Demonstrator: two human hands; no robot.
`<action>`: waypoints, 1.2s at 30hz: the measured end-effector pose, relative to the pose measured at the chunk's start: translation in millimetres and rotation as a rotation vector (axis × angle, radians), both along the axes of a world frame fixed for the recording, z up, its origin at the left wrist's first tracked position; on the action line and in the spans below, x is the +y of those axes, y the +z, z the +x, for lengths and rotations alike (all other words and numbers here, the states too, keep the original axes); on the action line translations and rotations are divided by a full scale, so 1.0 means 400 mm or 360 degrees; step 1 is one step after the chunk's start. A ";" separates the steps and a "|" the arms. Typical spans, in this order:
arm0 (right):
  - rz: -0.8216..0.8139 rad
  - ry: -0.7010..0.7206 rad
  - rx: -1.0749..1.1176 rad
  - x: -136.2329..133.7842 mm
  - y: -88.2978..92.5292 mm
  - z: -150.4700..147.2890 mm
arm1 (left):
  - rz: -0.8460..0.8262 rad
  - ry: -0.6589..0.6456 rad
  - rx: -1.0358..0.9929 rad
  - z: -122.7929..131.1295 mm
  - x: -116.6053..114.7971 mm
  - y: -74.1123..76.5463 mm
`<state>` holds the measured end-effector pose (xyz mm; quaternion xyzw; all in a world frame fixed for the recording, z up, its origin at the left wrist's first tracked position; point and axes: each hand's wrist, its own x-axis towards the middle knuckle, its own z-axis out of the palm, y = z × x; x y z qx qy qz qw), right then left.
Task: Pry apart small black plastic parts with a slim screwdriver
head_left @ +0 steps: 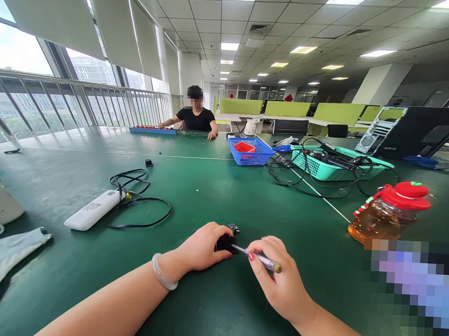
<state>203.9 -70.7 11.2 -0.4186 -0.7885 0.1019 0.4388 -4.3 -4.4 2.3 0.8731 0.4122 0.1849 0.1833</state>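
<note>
On the green table, my left hand (208, 245) is closed around a small black object (226, 243), whose kind I cannot make out. A small dark metallic piece (233, 228) shows just past the fingertips. My right hand (274, 268) grips a slim screwdriver-like tool (266, 262) with a silvery handle and a tan end cap. Its thin metal shaft points left, and the tip meets the black object or lies right by it. The fingers of my left hand cover most of that object.
Left of my hands lies a white power strip (94, 210) with a looped black cable. A blue basket (250, 159), a teal basket (314, 171) of cables and a red-lidded jar (387, 216) stand beyond. A person (195, 116) sits at the table's far side.
</note>
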 end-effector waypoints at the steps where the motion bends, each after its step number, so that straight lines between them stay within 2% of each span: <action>1: -0.0029 -0.0026 0.0000 0.003 0.000 0.000 | 0.0009 -0.0002 -0.0001 0.000 -0.001 0.001; 11: -0.0244 -0.0146 0.0039 0.020 -0.004 -0.001 | 0.0081 -0.0078 -0.0069 0.000 -0.004 0.004; 16: -0.0315 -0.0109 0.0025 0.020 -0.004 -0.003 | 0.0158 -0.0146 -0.0126 0.000 -0.012 0.012; 19: -0.0242 -0.0055 0.0140 0.017 -0.007 0.002 | 0.0221 -0.0155 -0.0135 0.002 -0.014 0.013; 21: -0.0158 -0.0028 0.0239 0.015 -0.008 0.006 | 0.0275 -0.0063 -0.0152 0.004 -0.009 0.008; 24: -0.0092 -0.0058 0.0319 0.018 -0.012 0.009 | 0.0334 0.0196 -0.0185 0.002 0.004 -0.006; 27: -0.0220 -0.0163 0.0358 0.033 -0.019 0.008 | 0.0333 0.0401 -0.0122 -0.003 0.015 -0.020; 32: -0.0534 -0.0258 0.0509 0.074 -0.041 0.015 | 0.0288 0.0466 0.0156 -0.006 0.012 -0.021; 36: -0.0640 -0.0270 0.0548 0.085 -0.050 0.023 | 0.0314 0.0466 0.0239 -0.003 0.005 -0.010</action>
